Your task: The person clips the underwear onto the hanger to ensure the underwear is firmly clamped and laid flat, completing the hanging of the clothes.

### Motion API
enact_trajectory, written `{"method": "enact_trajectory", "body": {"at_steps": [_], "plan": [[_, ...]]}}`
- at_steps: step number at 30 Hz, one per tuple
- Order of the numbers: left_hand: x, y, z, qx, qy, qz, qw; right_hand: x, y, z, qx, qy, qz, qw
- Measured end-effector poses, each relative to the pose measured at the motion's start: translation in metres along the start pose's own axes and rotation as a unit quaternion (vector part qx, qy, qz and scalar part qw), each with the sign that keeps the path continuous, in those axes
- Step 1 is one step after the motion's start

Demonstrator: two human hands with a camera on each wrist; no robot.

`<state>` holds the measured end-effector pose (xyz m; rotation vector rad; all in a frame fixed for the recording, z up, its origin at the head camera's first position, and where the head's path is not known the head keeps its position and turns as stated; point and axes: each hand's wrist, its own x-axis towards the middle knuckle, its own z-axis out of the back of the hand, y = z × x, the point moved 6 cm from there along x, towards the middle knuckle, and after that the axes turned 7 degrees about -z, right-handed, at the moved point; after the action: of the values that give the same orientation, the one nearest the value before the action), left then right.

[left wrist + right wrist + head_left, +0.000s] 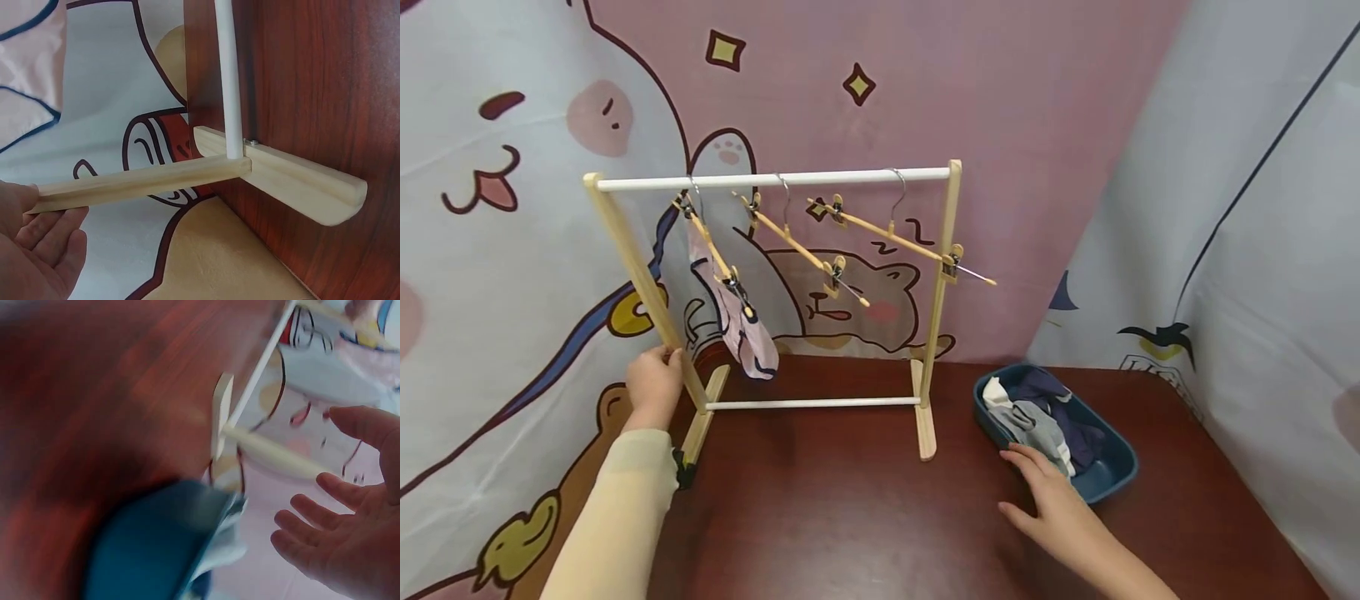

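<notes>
My left hand grips the left wooden post of a small clothes rack, thumb on one side and fingers on the other. From the rack's white top rail hang three wooden clip hangers. The left one holds a pale pink garment with dark trim. On the middle hanger and the right hanger no garment hangs. Fingers spread, my right hand hovers at the near side of a blue basin. Grey cloth and navy cloth lie crumpled inside it.
The rack stands on a dark red-brown table on two wooden feet, the right foot among them. A white lower rail joins the posts. Behind hangs a printed cartoon backdrop, with pale fabric along the right side.
</notes>
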<state>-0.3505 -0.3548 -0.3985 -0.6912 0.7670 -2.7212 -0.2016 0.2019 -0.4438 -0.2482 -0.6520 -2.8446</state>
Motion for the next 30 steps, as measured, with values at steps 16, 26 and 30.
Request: {"method": "enact_trajectory", "body": {"at_steps": [16,26,30], "plan": [[-0.022,0.005,-0.001,-0.12,-0.076,0.039,0.9891,-0.031,-0.096,0.008,-0.158,-0.085,-0.061,0.982],[-0.07,-0.019,-0.014,-0.246,-0.276,-0.017,0.9289,-0.023,-0.109,0.01,-0.172,-0.051,-0.031,0.983],[-0.097,-0.052,-0.028,-0.303,-0.248,-0.101,0.9147,-0.023,-0.111,0.011,-0.169,-0.035,-0.033,0.984]]}}
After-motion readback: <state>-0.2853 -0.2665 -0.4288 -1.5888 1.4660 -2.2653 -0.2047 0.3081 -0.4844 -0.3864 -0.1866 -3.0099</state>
